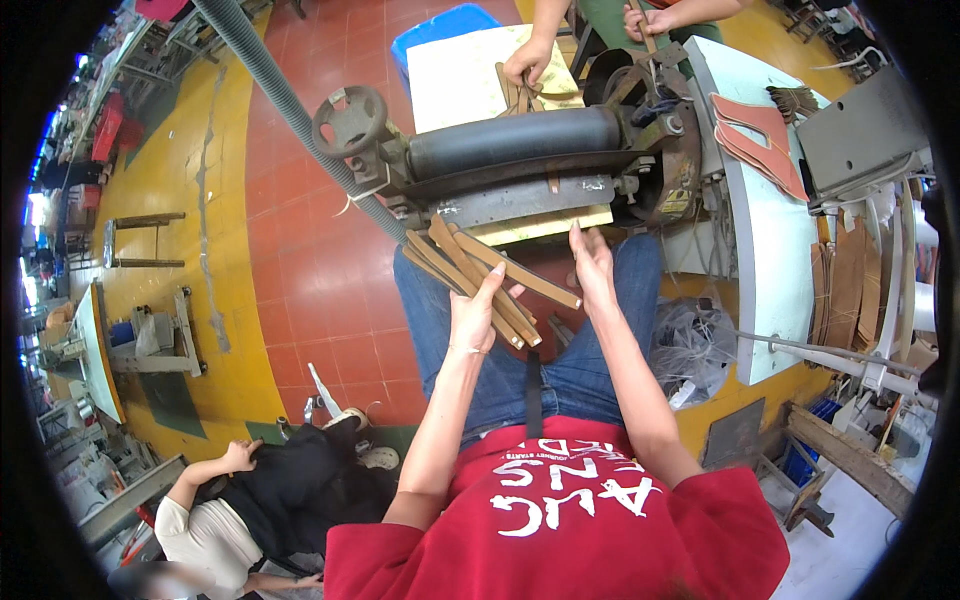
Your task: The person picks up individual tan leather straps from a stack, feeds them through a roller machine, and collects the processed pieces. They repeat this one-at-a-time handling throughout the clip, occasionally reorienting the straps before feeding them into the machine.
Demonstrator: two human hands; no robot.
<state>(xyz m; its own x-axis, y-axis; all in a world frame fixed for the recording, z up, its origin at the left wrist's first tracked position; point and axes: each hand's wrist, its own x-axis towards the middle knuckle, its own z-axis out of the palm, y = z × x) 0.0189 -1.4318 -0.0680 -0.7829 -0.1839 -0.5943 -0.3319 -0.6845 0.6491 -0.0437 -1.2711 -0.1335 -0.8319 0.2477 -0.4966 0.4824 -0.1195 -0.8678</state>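
I sit in front of a roller machine (510, 140) with a dark rubber roller and a hand wheel. My left hand (472, 315) holds a fanned bundle of tan leather strips (478, 272) over my lap. My right hand (592, 265) reaches up with fingers extended to the machine's lower edge, touching the pale board (540, 225) under the roller; it grips nothing that I can see. Across the machine, another person's hand (528, 62) rests on strips lying on a cream sheet (455, 75).
A ribbed grey hose (285, 95) runs down the left of the machine. A white table (765, 215) on the right carries red cut pieces (755, 140). Stacked brown pieces (845, 280) stand far right. Another person (270, 495) crouches on the floor at lower left.
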